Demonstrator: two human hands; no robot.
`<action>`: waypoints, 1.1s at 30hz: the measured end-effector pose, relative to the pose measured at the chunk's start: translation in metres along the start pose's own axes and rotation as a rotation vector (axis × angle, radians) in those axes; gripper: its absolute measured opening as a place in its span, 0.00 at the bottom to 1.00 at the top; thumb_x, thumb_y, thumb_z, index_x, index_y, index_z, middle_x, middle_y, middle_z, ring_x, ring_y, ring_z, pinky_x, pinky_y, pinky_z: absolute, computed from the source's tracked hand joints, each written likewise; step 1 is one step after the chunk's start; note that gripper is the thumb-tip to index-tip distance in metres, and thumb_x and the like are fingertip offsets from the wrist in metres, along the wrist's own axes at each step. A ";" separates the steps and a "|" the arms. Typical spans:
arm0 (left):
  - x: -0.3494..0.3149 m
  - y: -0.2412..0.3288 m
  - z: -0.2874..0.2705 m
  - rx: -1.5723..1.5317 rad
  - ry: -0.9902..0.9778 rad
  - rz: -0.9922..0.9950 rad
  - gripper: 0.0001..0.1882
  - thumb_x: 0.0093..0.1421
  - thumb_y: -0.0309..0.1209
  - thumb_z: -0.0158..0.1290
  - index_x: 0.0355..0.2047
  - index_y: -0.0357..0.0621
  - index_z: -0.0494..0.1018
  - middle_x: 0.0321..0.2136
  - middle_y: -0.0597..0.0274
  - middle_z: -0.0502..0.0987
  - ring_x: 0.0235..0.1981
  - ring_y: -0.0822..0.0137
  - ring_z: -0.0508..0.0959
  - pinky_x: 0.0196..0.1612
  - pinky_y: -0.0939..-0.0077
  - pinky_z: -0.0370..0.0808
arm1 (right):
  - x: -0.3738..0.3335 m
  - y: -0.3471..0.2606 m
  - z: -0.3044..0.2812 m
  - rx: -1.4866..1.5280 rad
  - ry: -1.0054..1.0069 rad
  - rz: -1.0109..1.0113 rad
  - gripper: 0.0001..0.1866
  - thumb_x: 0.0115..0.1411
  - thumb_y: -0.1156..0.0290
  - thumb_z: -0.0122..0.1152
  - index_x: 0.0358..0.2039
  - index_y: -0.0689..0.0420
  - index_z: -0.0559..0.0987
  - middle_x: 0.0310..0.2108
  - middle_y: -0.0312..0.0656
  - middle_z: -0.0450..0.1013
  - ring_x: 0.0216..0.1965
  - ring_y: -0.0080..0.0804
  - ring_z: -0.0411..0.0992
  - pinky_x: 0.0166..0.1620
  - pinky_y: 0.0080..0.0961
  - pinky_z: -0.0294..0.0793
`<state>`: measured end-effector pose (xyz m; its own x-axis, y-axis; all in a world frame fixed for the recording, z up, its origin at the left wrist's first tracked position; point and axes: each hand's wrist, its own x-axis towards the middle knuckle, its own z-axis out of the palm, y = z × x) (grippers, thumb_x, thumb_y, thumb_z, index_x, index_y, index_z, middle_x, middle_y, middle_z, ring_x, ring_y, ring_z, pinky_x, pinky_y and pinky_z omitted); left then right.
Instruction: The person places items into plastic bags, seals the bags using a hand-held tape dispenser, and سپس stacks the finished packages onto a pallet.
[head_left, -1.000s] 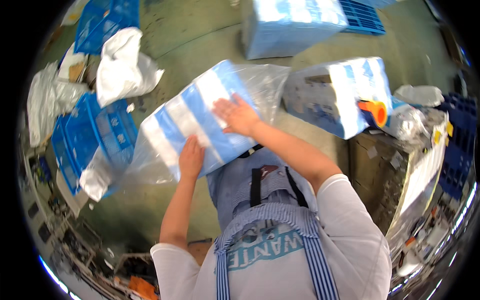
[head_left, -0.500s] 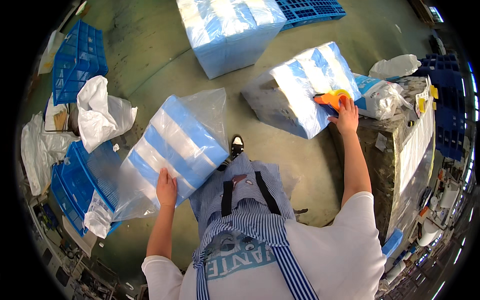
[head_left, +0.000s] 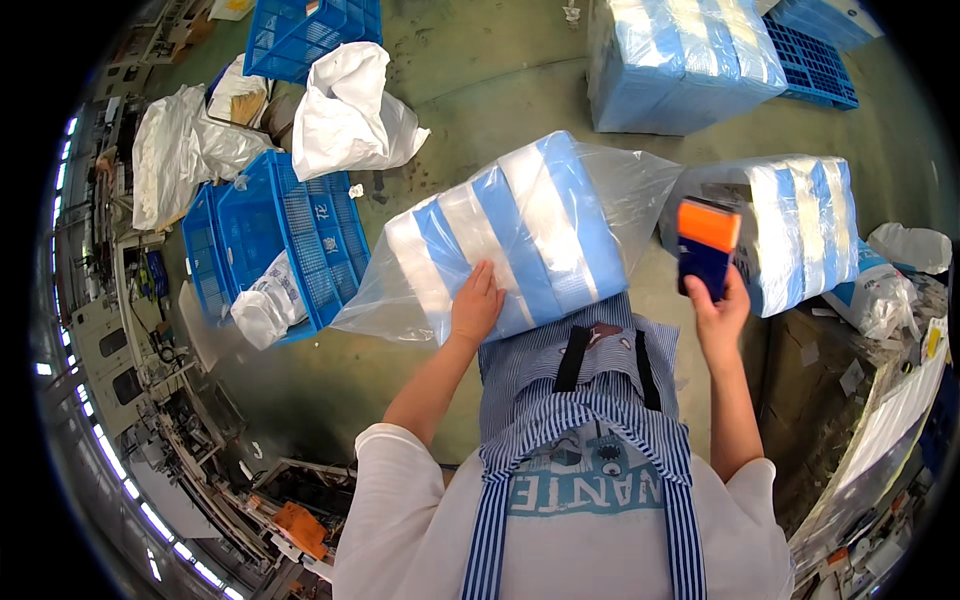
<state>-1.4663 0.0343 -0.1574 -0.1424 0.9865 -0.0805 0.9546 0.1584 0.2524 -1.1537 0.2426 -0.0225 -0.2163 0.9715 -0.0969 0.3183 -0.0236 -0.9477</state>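
Note:
My left hand (head_left: 478, 302) lies with its fingers outstretched on a bundle of blue and white striped packs (head_left: 510, 235). The bundle sits tilted in a clear plastic bag (head_left: 632, 195), whose loose ends spread beyond both sides. In my right hand (head_left: 722, 310) is an orange and dark blue tape dispenser (head_left: 708, 245), raised between this bundle and another wrapped striped bundle (head_left: 805, 225) to the right. Its tape roll does not show clearly from this angle.
A large wrapped bundle (head_left: 680, 75) stands at the far right beside a blue pallet (head_left: 812, 62). Blue plastic crates (head_left: 335, 235) and a white sack (head_left: 345, 115) are at left. On the right, a worn cardboard box (head_left: 815, 375) stands below a blue and white bag (head_left: 865, 285).
My right hand has lifted the tape dispenser off the right bundle and brought it toward the bagged bundle. My left hand stays on the bagged bundle. The view has turned.

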 end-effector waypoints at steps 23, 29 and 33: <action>-0.030 0.005 -0.040 -0.475 0.030 -0.100 0.20 0.52 0.23 0.49 0.47 0.32 0.70 0.55 0.47 0.66 0.58 0.53 0.66 0.59 0.64 0.65 | -0.004 0.002 0.263 -0.203 -0.574 0.115 0.20 0.53 0.65 0.67 0.40 0.66 0.75 0.31 0.41 0.75 0.33 0.22 0.71 0.38 0.20 0.72; 0.078 -0.041 -0.133 -0.870 0.575 -0.499 0.16 0.54 0.23 0.50 0.44 0.40 0.73 0.41 0.53 0.74 0.41 0.56 0.75 0.42 0.67 0.72 | 0.004 0.015 0.248 0.022 -0.605 0.177 0.22 0.52 0.62 0.68 0.41 0.65 0.74 0.32 0.43 0.76 0.33 0.27 0.73 0.39 0.23 0.72; 0.142 -0.097 -0.128 -1.050 -0.048 -0.494 0.18 0.53 0.37 0.58 0.42 0.39 0.76 0.37 0.57 0.77 0.37 0.65 0.75 0.42 0.72 0.71 | 0.006 0.029 0.249 0.049 -0.654 0.167 0.23 0.51 0.61 0.68 0.41 0.65 0.74 0.32 0.44 0.76 0.33 0.28 0.73 0.40 0.23 0.72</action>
<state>-1.6125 0.1646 -0.0698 -0.4070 0.8090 -0.4240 0.1082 0.5036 0.8571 -1.3756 0.1894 -0.1260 -0.6871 0.6113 -0.3927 0.3569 -0.1869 -0.9153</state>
